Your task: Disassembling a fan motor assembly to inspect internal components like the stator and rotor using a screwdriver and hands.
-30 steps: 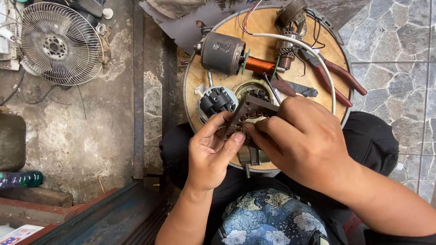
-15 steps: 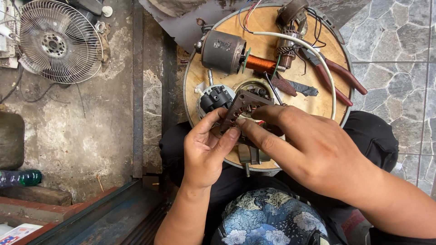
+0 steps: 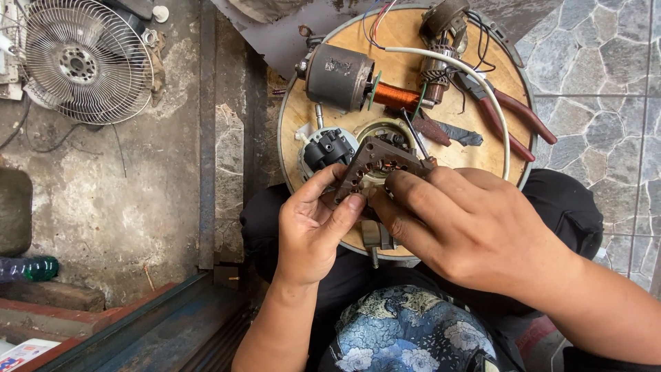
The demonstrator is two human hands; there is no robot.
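A white printed package (image 3: 21, 353) with red and blue markings is lying at the bottom left, well below the fan grille (image 3: 86, 60).

A pale label (image 3: 342, 66) is sitting on the grey motor housing (image 3: 339, 76), right of that grille.

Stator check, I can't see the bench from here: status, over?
Left hand and right hand both grip the brown stator, raised over the round wooden board. Nothing blocking.
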